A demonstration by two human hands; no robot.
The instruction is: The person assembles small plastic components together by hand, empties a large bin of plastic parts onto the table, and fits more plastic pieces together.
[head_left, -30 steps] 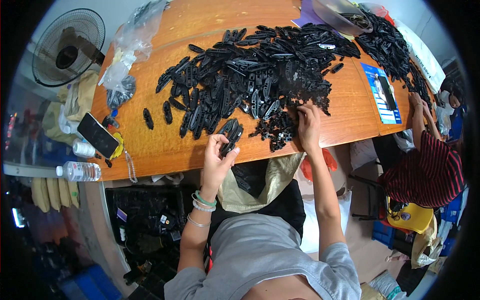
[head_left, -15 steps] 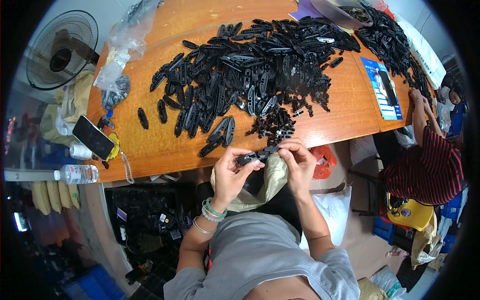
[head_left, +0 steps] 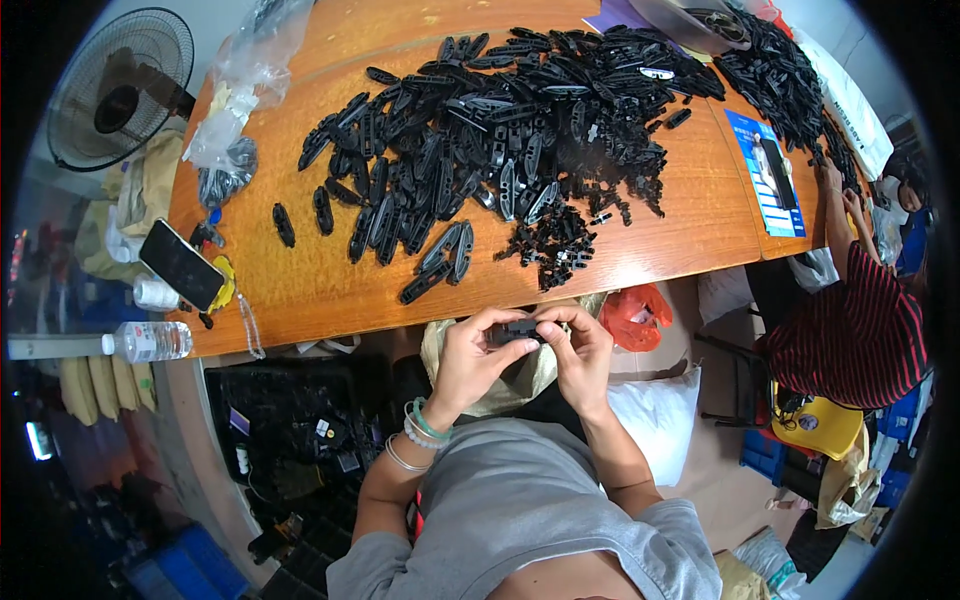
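Note:
In front of the table's near edge, my left hand [head_left: 472, 358] and my right hand [head_left: 582, 362] hold a black plastic part [head_left: 517, 329] between them. Thumbs and fingertips press on it from both sides and cover much of it. Any smaller piece between the right fingertips is hidden. On the table beyond lies a wide heap of long black plastic parts [head_left: 435, 165], boat-shaped with slots. Nearer to my hands is a pile of small black pieces [head_left: 548, 248]. A few long parts [head_left: 440, 265] lie apart at the heap's near side.
The wooden table [head_left: 330, 295] carries a propped phone [head_left: 182, 264], a water bottle [head_left: 150, 342] and a blue leaflet [head_left: 765, 175] with a dark phone on it. A fan [head_left: 120, 95] stands at far left. At right, a person in a striped shirt [head_left: 850, 330] reaches to another black pile.
Both hands have come down, back from the table edge, carrying the black plastic part. They are closer together, and the part is turned and more covered by the fingers.

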